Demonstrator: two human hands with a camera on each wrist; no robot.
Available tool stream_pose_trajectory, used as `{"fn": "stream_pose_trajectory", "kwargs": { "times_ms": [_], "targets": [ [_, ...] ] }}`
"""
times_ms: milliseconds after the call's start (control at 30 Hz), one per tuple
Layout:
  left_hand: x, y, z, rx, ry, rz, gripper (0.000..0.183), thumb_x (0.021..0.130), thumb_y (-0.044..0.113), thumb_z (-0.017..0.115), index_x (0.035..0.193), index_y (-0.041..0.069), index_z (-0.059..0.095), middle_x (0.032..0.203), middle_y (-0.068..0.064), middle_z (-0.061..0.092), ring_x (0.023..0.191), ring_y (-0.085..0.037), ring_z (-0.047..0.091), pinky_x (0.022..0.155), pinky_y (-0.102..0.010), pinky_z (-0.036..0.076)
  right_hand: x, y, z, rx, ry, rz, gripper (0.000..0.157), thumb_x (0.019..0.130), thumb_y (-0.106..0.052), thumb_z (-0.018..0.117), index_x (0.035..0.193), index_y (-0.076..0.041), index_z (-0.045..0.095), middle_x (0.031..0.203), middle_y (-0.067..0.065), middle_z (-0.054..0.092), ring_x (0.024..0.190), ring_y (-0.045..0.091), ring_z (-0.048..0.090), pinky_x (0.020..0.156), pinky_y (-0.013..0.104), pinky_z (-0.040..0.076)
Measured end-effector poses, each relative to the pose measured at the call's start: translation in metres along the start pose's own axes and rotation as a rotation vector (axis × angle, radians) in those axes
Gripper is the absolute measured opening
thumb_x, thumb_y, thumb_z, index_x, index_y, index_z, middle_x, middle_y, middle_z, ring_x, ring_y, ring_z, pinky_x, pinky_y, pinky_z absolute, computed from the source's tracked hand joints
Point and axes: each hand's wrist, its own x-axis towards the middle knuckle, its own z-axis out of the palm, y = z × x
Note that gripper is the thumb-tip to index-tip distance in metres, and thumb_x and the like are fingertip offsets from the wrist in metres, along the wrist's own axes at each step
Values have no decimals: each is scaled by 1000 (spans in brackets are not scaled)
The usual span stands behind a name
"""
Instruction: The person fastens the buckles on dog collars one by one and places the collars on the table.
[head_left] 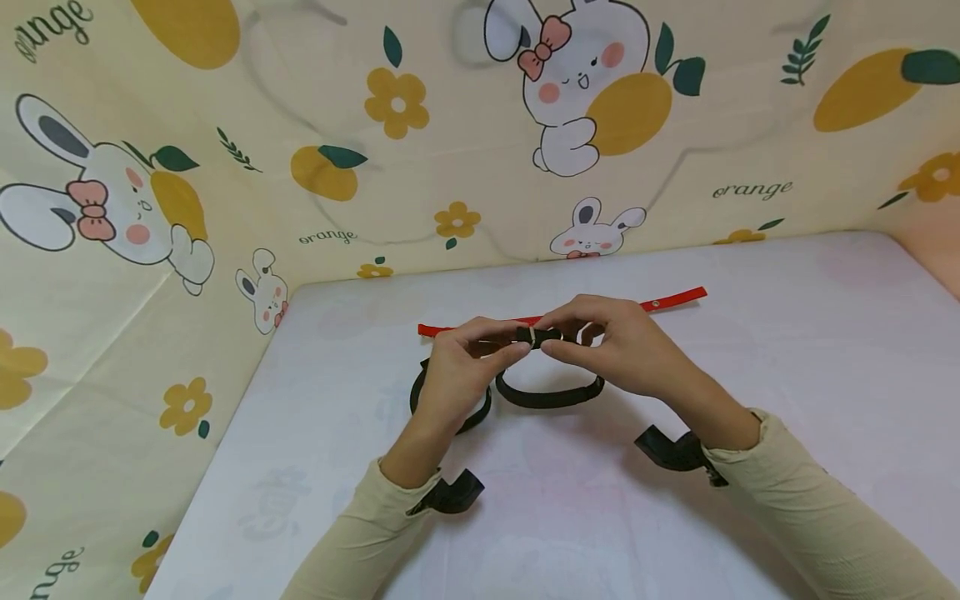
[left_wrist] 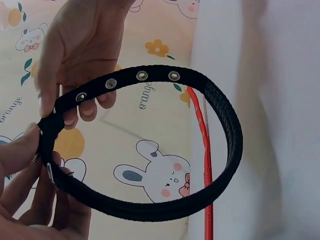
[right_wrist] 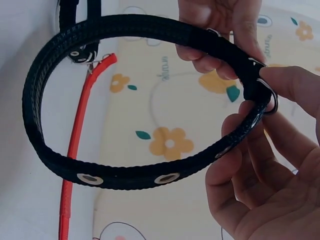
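A black collar with metal eyelets is held up as a closed loop above the table. My left hand pinches it at the buckle end between thumb and fingers. Opposite, my right hand pinches the eyelet end close to the metal D-ring. In the left wrist view a row of eyelets runs along the upper side of the loop. The strap ends overlap between the two hands; how far the strap passes through the buckle, I cannot tell.
Behind the hands a red strap with eyelets lies across the white table. A second black collar rests on the table, partly hidden by my left hand. A rabbit-and-orange patterned cloth rises at the back and left.
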Motion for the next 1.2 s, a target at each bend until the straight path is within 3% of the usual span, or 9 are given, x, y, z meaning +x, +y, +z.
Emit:
{"fn": "stream_pose_trajectory", "kwargs": {
  "times_ms": [300, 467, 600, 833, 1200],
  "targets": [
    [0, 0, 1, -26, 14, 19, 23, 86, 15, 79, 108, 12, 76, 108, -6, 73, 101, -17, 68, 89, -31, 57, 0, 0, 3, -18, 32, -23, 21, 88, -36, 77, 107, -27, 74, 87, -9, 64, 84, 8, 57, 77, 27, 50],
    [1, 3, 0, -43, 24, -13, 24, 86, 16, 79, 109, 12, 75, 106, -5, 74, 99, -17, 68, 88, -29, 56, 0, 0, 2, -42, 42, -30, 18, 88, -35, 77, 104, -28, 74, 88, -10, 65, 83, 7, 57, 77, 28, 50],
    [1, 4, -1, -94, 32, -29, 22, 87, 10, 76, 109, 7, 73, 102, -5, 74, 94, -17, 68, 84, -27, 56, 0, -1, 1, -40, 42, -31, 16, 88, -37, 76, 102, -29, 74, 87, -11, 66, 83, 6, 58, 78, 29, 50],
    [2, 4, -3, -179, 20, 1, 22, 89, -1, 70, 110, -3, 66, 92, 3, 72, 90, -12, 68, 86, -26, 55, 0, -1, -2, -41, 41, -24, 16, 87, -38, 77, 100, -30, 74, 86, -11, 66, 82, 6, 58, 78, 29, 51],
    [3, 7, -3, -170, 31, -8, 22, 90, -3, 68, 111, 0, 62, 93, -1, 74, 88, -15, 68, 87, -30, 51, 0, 1, -8, -56, 31, -34, 18, 86, -31, 79, 103, -27, 73, 87, -10, 66, 83, 9, 59, 75, 26, 49]
  ]
}}
